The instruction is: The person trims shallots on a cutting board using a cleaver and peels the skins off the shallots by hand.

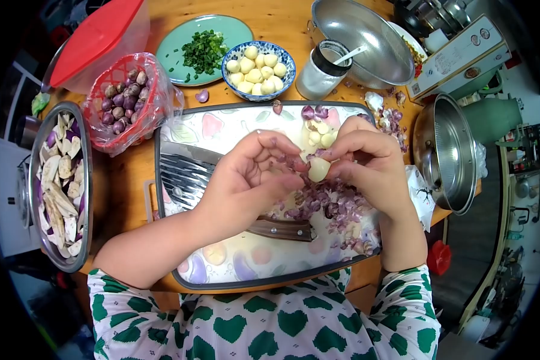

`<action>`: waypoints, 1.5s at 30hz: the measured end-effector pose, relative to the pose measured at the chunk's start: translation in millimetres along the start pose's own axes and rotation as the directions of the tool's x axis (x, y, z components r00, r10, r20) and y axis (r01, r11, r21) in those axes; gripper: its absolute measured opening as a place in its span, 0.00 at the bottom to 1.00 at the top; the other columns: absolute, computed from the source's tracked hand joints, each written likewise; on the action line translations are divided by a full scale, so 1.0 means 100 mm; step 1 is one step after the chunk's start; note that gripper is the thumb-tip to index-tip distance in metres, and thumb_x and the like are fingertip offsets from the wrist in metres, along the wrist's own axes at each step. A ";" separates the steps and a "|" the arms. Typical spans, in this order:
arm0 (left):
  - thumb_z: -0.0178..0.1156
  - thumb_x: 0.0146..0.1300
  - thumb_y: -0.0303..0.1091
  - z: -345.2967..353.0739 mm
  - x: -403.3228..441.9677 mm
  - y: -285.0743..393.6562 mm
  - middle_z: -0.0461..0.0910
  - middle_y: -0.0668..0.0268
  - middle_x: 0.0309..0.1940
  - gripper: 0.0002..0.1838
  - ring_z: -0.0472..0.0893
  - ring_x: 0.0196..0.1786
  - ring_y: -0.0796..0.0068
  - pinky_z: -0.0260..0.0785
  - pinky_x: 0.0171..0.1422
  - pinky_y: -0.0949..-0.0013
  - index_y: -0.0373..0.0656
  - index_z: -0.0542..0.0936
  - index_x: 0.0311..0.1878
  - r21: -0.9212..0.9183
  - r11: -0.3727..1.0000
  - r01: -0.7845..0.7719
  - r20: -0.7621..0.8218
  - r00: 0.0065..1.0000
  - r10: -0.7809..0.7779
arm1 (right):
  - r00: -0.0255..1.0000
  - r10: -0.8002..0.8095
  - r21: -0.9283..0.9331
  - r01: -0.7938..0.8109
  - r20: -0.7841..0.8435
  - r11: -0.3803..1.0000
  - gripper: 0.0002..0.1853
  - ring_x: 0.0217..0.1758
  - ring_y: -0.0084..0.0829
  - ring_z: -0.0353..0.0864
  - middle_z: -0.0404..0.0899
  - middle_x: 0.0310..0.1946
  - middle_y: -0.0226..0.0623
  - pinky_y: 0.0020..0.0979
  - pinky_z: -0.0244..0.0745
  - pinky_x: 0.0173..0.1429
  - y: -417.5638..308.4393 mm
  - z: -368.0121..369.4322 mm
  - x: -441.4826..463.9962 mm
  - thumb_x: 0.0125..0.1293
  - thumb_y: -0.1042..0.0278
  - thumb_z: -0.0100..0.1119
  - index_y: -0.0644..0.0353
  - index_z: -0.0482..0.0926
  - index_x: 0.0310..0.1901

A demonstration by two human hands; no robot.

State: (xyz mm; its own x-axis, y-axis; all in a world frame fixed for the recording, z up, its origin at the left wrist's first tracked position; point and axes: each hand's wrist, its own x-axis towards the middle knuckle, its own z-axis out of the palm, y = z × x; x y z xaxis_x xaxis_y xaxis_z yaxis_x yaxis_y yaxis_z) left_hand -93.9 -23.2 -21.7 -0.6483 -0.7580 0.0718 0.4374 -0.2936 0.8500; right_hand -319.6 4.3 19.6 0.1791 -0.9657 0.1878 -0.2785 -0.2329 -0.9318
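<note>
Between my hands is a pale, peeled round garlic clove (318, 170), with purple skin beside it. My right hand (369, 159) pinches the clove between thumb and fingers. My left hand (261, 171) is curled on the other side, with purple garlic skin (295, 162) at its fingertips. Below lies a patterned cutting board (240, 264) with a dark rim. Purple peelings (342, 210) cover its right half. A few peeled cloves (323, 137) sit behind my right hand. A broad slotted knife (183, 180) with a wooden handle lies partly hidden under my left forearm.
Behind the board stand a blue-patterned bowl (227, 71) of peeled cloves, a green plate (171, 45) of chopped greens, a jar (318, 77) and a colander (372, 42). Leftward are a red basket (96, 135) of purple bulbs and a tray (85, 228) of cut eggplant. A metal basin (453, 162) stands right.
</note>
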 end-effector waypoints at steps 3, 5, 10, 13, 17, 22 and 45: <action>0.59 0.67 0.15 -0.03 -0.02 0.00 0.77 0.65 0.52 0.14 0.81 0.50 0.80 0.77 0.49 0.77 0.34 0.75 0.54 -0.008 0.998 0.055 0.018 0.998 -0.055 | 0.997 -0.072 -0.022 0.072 0.016 0.997 0.12 0.38 0.23 0.76 0.78 0.32 0.29 0.24 0.70 0.41 0.05 0.00 0.02 0.49 0.83 0.72 0.60 0.89 0.37; 0.59 0.67 0.16 -0.02 -0.01 0.03 0.77 0.65 0.53 0.14 0.81 0.50 0.81 0.77 0.49 0.77 0.34 0.75 0.54 0.023 0.997 0.079 -0.030 0.997 -0.078 | 0.996 -0.094 -0.039 0.094 0.009 0.995 0.11 0.40 0.25 0.78 0.81 0.34 0.31 0.25 0.73 0.43 0.03 0.04 0.03 0.49 0.83 0.72 0.60 0.88 0.36; 0.58 0.67 0.15 -0.02 -0.01 -0.03 0.76 0.67 0.53 0.14 0.81 0.52 0.81 0.77 0.50 0.78 0.35 0.76 0.55 0.032 0.999 -0.043 -0.036 0.998 0.044 | 0.992 -0.095 0.033 0.093 0.079 0.995 0.09 0.43 0.28 0.83 0.85 0.37 0.35 0.29 0.78 0.47 0.05 0.04 0.01 0.50 0.84 0.71 0.62 0.87 0.34; 0.57 0.64 0.11 -0.01 -0.02 0.06 0.72 0.66 0.55 0.18 0.80 0.55 0.79 0.75 0.56 0.76 0.34 0.76 0.56 0.093 0.996 0.005 -0.001 1.000 -0.005 | 0.997 -0.053 0.058 0.050 0.053 0.997 0.09 0.40 0.28 0.84 0.86 0.38 0.36 0.28 0.78 0.44 0.05 0.07 -0.01 0.50 0.83 0.72 0.62 0.86 0.35; 0.55 0.61 0.06 0.02 0.01 0.03 0.70 0.64 0.57 0.23 0.80 0.59 0.71 0.78 0.61 0.71 0.31 0.75 0.59 0.088 0.993 -0.082 0.092 0.993 0.074 | 0.999 -0.019 0.025 0.019 -0.027 0.999 0.09 0.35 0.29 0.85 0.86 0.37 0.37 0.28 0.78 0.40 0.01 0.11 -0.06 0.50 0.81 0.74 0.62 0.86 0.35; 0.57 0.59 0.05 -0.03 0.00 0.01 0.70 0.62 0.59 0.24 0.81 0.59 0.66 0.79 0.62 0.67 0.29 0.76 0.59 0.169 0.985 -0.031 0.047 0.999 0.024 | 0.929 -0.364 -0.334 0.367 0.074 0.868 0.11 0.32 0.33 0.84 0.85 0.32 0.36 0.30 0.77 0.37 -0.03 0.09 0.02 0.50 0.77 0.75 0.61 0.86 0.37; 0.57 0.70 0.23 -0.07 0.03 -0.07 0.79 0.64 0.52 0.13 0.80 0.53 0.77 0.74 0.55 0.73 0.39 0.73 0.56 -0.070 0.995 0.070 -0.044 0.996 -0.073 | 0.949 -0.305 -0.523 0.301 0.081 0.798 0.09 0.30 0.33 0.79 0.80 0.28 0.36 0.30 0.74 0.35 0.00 -0.04 0.02 0.52 0.77 0.73 0.62 0.80 0.29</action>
State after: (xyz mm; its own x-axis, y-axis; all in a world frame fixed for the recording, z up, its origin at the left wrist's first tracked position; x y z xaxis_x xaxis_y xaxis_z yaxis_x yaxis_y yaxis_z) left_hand -94.3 -27.6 -31.7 -0.6507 -0.7592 -0.0138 0.4330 -0.3860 0.8146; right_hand -322.9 1.7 21.1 0.3313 -0.8359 0.4375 -0.6613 -0.5365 -0.5242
